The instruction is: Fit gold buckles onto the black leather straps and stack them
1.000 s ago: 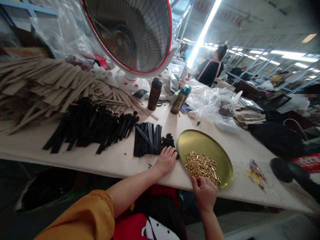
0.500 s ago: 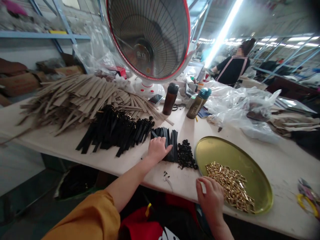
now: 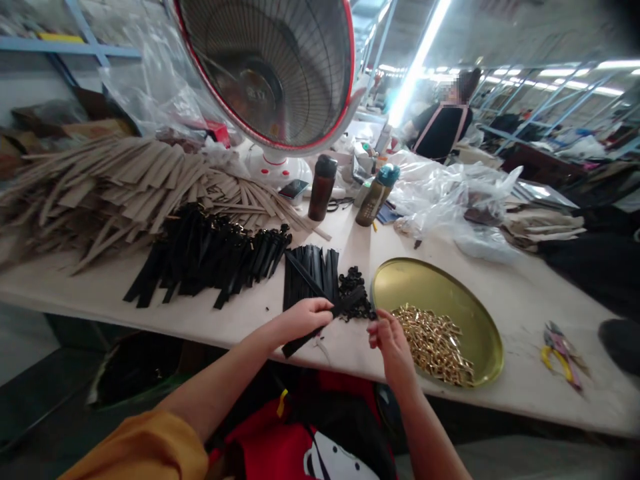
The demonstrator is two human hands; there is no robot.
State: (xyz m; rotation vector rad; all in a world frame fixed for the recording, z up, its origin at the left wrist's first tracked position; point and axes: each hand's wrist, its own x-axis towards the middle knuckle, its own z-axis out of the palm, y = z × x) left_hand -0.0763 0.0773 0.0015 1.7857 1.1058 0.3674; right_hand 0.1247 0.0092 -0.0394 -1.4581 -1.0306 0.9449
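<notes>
My left hand (image 3: 306,320) pinches a black strap (image 3: 301,343) that slants over the table in front of a flat stack of black straps (image 3: 306,272). Close by lies a heap of small black curled pieces (image 3: 351,283). My right hand (image 3: 393,340) is at the left rim of a gold oval tray (image 3: 445,283), thumb and fingers pressed together; whatever they hold is too small to make out. Small gold metal fittings (image 3: 433,343) are piled in the tray. Left of the stack is a bigger bundle of black straps (image 3: 200,257), some with gold-coloured bits at their ends.
A large fan (image 3: 273,73) stands at the back, beside a mound of beige strips (image 3: 115,187). Two bottles (image 3: 323,190), a phone (image 3: 294,189) and clear plastic bags (image 3: 450,200) lie behind. Yellow-handled pliers (image 3: 560,353) rest at right. A person (image 3: 443,130) is farther off.
My left hand has moved off the stack toward the table edge, now with a black strap. My right hand has risen to the tray's left rim and its fingers have closed. The view has shifted.
</notes>
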